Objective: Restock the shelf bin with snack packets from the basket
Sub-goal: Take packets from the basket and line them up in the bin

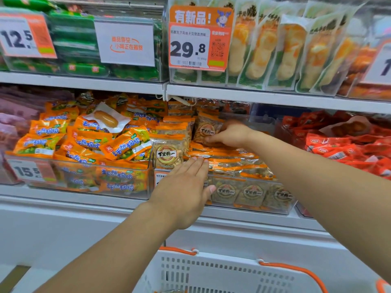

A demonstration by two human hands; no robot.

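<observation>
A clear shelf bin [249,208] on the middle shelf holds several orange-topped snack packets with round brown labels. My right hand [230,135] reaches deep into the bin and grips one upright packet [208,129] at the back. My left hand [184,191] lies flat with straight fingers against the bin's front left, its fingertips touching the flat packets [228,163]. Another upright packet [168,154] stands at the bin's left end. The white basket [222,273] with orange handles sits below, at the bottom of the view.
A bin of orange and green packets [84,142] stands to the left, and red packets [347,144] lie to the right. The upper shelf [254,96] overhangs the bin, carrying a 29.8 price tag [196,47] and pale packets [285,49].
</observation>
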